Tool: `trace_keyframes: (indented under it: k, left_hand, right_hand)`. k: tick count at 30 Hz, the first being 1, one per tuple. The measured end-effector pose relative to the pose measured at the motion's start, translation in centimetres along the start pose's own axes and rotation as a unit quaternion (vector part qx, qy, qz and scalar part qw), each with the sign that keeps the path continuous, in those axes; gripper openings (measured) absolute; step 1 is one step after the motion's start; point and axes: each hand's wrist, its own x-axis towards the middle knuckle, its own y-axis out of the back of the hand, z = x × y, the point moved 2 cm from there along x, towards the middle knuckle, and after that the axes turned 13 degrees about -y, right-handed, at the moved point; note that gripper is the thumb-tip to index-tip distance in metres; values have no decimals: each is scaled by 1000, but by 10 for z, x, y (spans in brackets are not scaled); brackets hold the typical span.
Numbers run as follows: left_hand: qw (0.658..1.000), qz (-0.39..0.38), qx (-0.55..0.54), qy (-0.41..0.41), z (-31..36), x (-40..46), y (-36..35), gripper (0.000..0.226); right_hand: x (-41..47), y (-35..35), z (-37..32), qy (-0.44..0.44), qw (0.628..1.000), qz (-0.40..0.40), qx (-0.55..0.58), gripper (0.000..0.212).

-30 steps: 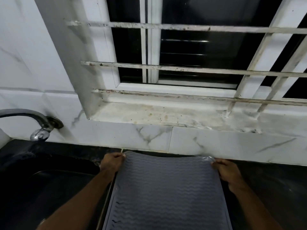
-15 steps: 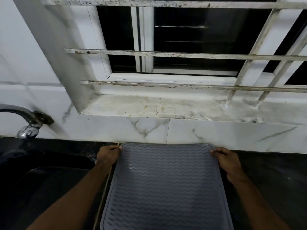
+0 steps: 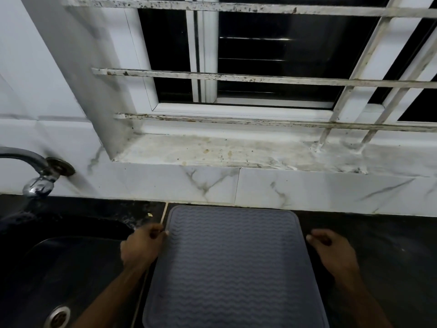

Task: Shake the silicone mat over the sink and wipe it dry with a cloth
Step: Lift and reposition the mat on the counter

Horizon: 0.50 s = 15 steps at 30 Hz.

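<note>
The grey silicone mat (image 3: 233,263) lies flat on the desk (image 3: 378,256) between the loosely curled, empty left hand (image 3: 142,248) and right hand (image 3: 332,250), so gripping it and carrying it leftward over the sink (image 3: 59,268) likely comes next.

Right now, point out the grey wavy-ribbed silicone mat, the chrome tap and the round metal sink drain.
Grey wavy-ribbed silicone mat (image 3: 233,263), head view, middle of ribbed surface.
Chrome tap (image 3: 37,187), head view, spout tip.
Round metal sink drain (image 3: 57,316), head view, its centre.

Matt wave-ribbed silicone mat (image 3: 233,263) — glossy metal tap (image 3: 35,171)
</note>
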Motion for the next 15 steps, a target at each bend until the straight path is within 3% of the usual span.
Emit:
trace_keyframes:
  k: [6,11,15]
  left_hand:
    - [999,-32,34,0,-18,-88,18,12]
    - [996,-76,32,34,-17,-113,21,19]
    - [994,-80,-12,66,-20,-120,19,22]
  right_hand:
    - [-86,6,76,-111,987,-85,-82,30]
    - [-102,9,81,-112,985,-55,-116,43]
    - [-104,5,85,-120,987,-55,-93,15]
